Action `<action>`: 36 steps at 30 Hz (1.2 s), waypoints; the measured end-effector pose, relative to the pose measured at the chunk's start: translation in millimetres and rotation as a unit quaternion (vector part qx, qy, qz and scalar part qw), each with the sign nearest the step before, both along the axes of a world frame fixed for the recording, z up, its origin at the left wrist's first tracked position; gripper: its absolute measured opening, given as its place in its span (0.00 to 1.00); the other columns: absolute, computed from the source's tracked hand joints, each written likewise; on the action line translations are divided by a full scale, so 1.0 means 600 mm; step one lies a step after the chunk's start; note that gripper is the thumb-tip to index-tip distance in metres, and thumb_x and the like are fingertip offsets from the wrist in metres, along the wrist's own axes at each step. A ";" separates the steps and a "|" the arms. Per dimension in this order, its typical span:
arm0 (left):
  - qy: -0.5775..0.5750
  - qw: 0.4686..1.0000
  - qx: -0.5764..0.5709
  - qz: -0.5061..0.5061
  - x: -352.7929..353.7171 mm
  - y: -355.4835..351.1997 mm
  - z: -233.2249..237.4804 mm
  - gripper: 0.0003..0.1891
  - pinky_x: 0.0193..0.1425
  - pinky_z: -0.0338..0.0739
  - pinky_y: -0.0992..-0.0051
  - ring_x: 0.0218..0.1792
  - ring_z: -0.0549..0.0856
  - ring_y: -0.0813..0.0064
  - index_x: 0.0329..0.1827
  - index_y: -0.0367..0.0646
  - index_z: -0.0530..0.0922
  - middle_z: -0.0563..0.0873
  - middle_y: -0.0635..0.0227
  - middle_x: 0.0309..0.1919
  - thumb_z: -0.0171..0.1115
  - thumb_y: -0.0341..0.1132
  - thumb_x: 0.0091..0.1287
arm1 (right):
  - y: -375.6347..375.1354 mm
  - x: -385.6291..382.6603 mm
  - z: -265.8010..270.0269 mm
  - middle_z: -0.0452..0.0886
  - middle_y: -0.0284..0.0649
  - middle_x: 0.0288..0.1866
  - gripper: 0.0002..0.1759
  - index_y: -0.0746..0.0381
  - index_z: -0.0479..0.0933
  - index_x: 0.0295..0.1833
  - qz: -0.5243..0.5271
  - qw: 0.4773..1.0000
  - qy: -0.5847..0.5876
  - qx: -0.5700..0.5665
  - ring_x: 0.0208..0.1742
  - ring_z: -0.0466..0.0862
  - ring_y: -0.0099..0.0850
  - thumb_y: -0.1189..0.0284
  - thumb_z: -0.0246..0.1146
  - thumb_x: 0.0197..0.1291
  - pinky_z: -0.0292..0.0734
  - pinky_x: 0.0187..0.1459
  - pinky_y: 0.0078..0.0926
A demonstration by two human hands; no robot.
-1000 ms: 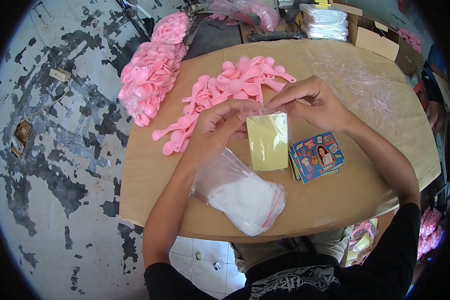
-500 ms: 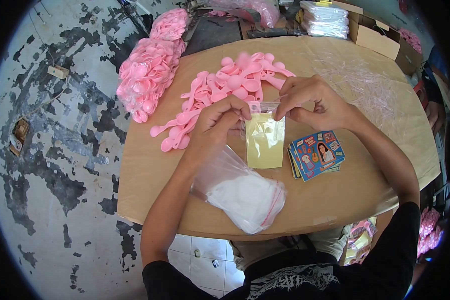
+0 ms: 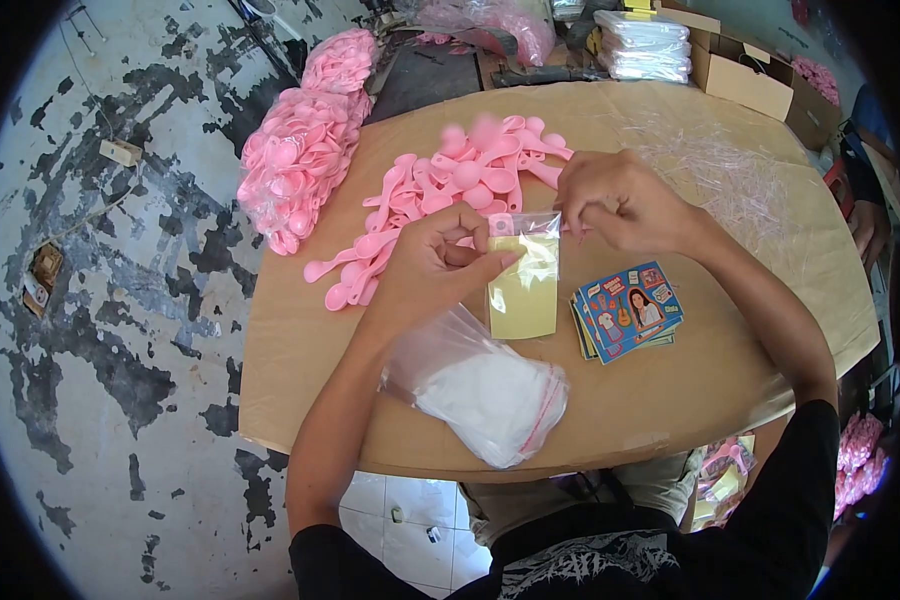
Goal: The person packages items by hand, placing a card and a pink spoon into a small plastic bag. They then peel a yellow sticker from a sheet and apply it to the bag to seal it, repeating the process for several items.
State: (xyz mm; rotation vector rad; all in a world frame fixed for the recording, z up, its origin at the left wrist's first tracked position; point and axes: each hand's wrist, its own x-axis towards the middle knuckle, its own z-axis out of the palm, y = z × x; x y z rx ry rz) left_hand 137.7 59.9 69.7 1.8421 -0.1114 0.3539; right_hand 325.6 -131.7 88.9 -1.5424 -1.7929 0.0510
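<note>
My left hand [image 3: 446,255] pinches the upper left side of a clear plastic bag holding a yellow card [image 3: 523,295]. Just right of the bag's top edge is my right hand [image 3: 625,205], its fingers curled together; whether they hold anything is too small to tell. Pink spoons [image 3: 467,176] lie in a loose pile beyond my hands. Below the bag rests a packet of clear bags [image 3: 495,400]. A stack of printed blue cards [image 3: 627,312] sits to the right.
A large bag of pink spoons [image 3: 300,150] stands at the table's back left edge. Thin clear strips [image 3: 720,170] are scattered at the right. Stacked plastic packs [image 3: 645,48] and a cardboard box [image 3: 745,80] are behind. Another person's hand [image 3: 870,230] is at far right.
My right hand has come off the bag's top right corner and moved slightly right. The left thumb now lies across the front of the bag.
</note>
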 end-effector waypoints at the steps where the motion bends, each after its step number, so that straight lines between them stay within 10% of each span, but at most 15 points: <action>1: -0.014 0.999 -0.031 -0.004 0.002 0.000 -0.003 0.14 0.37 0.81 0.85 0.36 0.87 0.79 0.35 0.40 0.71 0.79 0.74 0.33 0.71 0.21 0.59 | -0.002 0.003 0.001 0.84 0.39 0.34 0.12 0.63 0.81 0.38 -0.041 0.999 0.011 -0.018 0.41 0.81 0.32 0.83 0.52 0.55 0.76 0.44 0.30; 7: 0.007 1.000 0.000 0.002 -0.002 -0.002 -0.001 0.16 0.40 0.85 0.81 0.41 0.89 0.74 0.36 0.40 0.70 0.80 0.72 0.34 0.73 0.22 0.57 | -0.001 -0.022 0.023 0.85 0.40 0.39 0.15 0.64 0.76 0.56 -0.024 0.965 0.259 -0.009 0.43 0.83 0.26 0.80 0.60 0.63 0.78 0.44 0.28; 22: 0.012 1.000 0.011 -0.016 -0.002 0.002 -0.003 0.16 0.44 0.85 0.78 0.42 0.88 0.75 0.38 0.40 0.71 0.85 0.66 0.38 0.74 0.22 0.57 | -0.064 0.096 0.059 0.87 0.37 0.37 0.09 0.67 0.84 0.44 -0.040 0.929 0.081 -0.358 0.39 0.86 0.28 0.78 0.68 0.57 0.80 0.45 0.24; 28: 0.031 0.999 0.015 0.006 -0.002 -0.002 0.006 0.16 0.46 0.85 0.76 0.42 0.89 0.73 0.37 0.40 0.70 0.86 0.63 0.37 0.70 0.16 0.56 | -0.073 0.136 0.018 0.86 0.40 0.41 0.14 0.63 0.83 0.48 -0.107 0.947 -0.121 -0.277 0.43 0.85 0.39 0.75 0.67 0.54 0.78 0.49 0.30; 31: 0.001 1.000 -0.008 0.003 0.002 0.004 -0.002 0.16 0.43 0.84 0.79 0.41 0.88 0.76 0.39 0.42 0.71 0.84 0.68 0.37 0.73 0.20 0.57 | -0.057 0.100 0.057 0.85 0.40 0.37 0.18 0.62 0.81 0.54 -0.218 0.950 -0.050 -0.218 0.39 0.83 0.33 0.72 0.68 0.57 0.77 0.46 0.31; 36: -0.073 0.997 -0.028 -0.011 -0.004 -0.012 0.007 0.17 0.43 0.85 0.78 0.41 0.88 0.74 0.41 0.41 0.70 0.82 0.65 0.44 0.72 0.19 0.58 | -0.019 -0.077 0.067 0.81 0.35 0.30 0.19 0.61 0.78 0.59 -0.097 0.984 0.117 -0.094 0.31 0.75 0.20 0.71 0.68 0.62 0.73 0.37 0.24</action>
